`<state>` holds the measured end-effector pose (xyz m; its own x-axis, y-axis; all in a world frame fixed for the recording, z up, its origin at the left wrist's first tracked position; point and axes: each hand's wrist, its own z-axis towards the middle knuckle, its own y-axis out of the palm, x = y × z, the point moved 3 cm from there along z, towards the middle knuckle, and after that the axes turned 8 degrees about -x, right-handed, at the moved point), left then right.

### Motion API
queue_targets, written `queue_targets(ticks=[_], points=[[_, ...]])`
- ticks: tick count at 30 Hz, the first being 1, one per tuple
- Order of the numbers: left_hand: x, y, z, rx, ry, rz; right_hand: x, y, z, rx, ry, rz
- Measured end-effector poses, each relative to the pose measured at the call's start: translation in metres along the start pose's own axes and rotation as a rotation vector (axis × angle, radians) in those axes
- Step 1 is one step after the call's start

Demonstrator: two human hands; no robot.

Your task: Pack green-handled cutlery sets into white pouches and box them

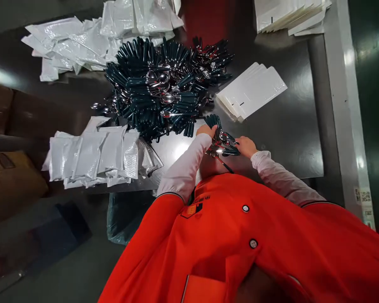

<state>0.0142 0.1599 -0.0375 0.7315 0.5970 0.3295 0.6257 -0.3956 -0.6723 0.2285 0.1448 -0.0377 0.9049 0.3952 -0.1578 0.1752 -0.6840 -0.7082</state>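
Taking the two hands as the clock's centre, the left hand (207, 130) sits curled round a small bundle of metal cutlery with glossy dark green handles (212, 122); its fingers are closed on it, the handle ends pointing out toward 11 o'clock. The right hand (246, 146) has its fingertips at the ends of a second group of dark green handles (230, 151), which point toward it at about 3 o'clock; how far that grip is open, and whether it pinches or only touches, I cannot tell. The shiny heads of both groups meet between the hands, near the front edge of the grey metal counter (290, 143), and a loose dark-handled piece (224, 163) lies at 6 o'clock.

At 10 o'clock is the big heap of the same cutlery (164, 94). Flat white envelopes (254, 90) fan out at 1 o'clock, and plump white packets (94, 155) lie at 9 o'clock.

Handling these well, I judge, calls for a light hold on the handles, with the bundle low over the counter. The smooth heads look apt to nest or slide, so handles kept parallel and ends evened gently should stop single pieces slipping out.
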Motion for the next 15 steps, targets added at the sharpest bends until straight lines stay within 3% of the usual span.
queue_targets(ticks=[5, 11, 15], points=[[0.038, 0.007, 0.030, 0.005, -0.076, 0.013, 0.010, 0.001, -0.004, 0.007, -0.002, -0.043], [0.053, 0.030, 0.013, 0.031, -0.192, -0.114, 0.027, 0.003, -0.007, 0.055, -0.064, -0.058], [0.048, 0.035, 0.003, 0.045, -0.104, -0.162, 0.036, 0.002, -0.004, 0.127, -0.090, -0.093]])
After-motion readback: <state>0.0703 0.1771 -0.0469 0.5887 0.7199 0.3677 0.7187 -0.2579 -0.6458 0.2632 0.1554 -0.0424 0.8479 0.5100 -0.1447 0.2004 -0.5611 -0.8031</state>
